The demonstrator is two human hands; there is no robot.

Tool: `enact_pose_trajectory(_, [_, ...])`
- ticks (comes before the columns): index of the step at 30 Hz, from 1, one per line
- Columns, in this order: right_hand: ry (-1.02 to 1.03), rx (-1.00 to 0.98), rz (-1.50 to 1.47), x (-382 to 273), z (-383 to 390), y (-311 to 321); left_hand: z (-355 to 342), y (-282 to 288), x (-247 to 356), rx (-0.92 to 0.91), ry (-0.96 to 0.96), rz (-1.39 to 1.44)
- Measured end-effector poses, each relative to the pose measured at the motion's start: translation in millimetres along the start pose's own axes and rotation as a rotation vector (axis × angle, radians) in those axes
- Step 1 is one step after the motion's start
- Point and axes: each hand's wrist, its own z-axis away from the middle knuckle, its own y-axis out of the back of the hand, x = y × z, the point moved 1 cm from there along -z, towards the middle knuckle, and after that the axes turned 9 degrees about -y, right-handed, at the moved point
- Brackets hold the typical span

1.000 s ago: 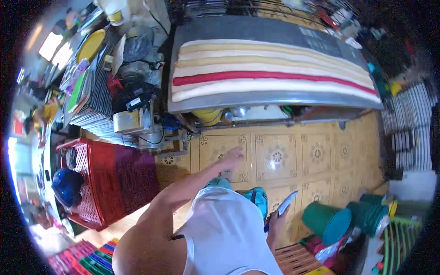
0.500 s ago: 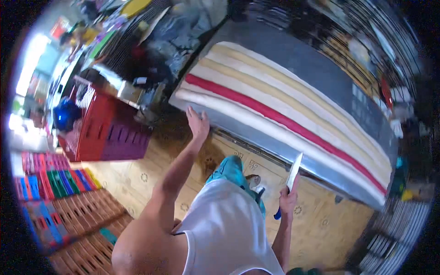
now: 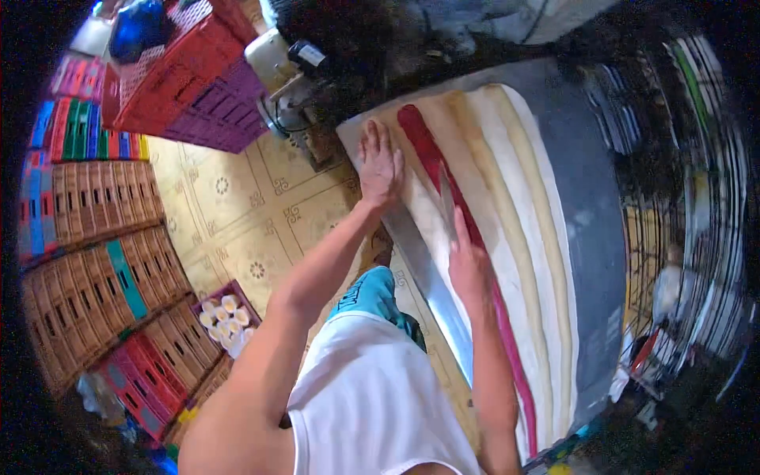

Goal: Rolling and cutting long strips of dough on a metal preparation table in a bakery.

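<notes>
Matt dough (image 3: 507, 229), smooth metal table (image 3: 590, 237)

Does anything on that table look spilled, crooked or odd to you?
Nothing looks spilled or damaged. The pale strips lie in long rows along the table; only the red strip stands out, purely by colour. The knife is in the right hand, not loose.

long strips (image 3: 516, 237) on table (image 3: 592, 237) | crates (image 3: 103, 202) left of table | floor (image 3: 237, 210) between them | racks (image 3: 708, 158) right of table

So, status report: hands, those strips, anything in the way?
Left hand open, at end of outer white strip. Right hand gripping knife, blade at red strip. Right forearm hides part of the strips.
</notes>
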Motion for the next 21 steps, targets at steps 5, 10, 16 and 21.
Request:
enact_pose_trajectory(5, [0.22, -0.027, 0.1, -41, -126, -19, 5, 0, -5, -0.041, -0.036, -0.14])
enact_pose_trajectory(10, [0.306, -0.105, 0.253, -81, -190, -31, 4, -2, -4, -0.009, -0.05, -0.121])
enact_pose_trajectory(16, [0.33, -0.089, 0.272, -92, -206, -48, 2, -2, -10, 0.082, -0.077, 0.009])
enact_pose_trajectory(21, [0.352, -0.112, 0.312, -67, -158, -40, 63, 35, -19, 0.349, 0.027, 0.463])
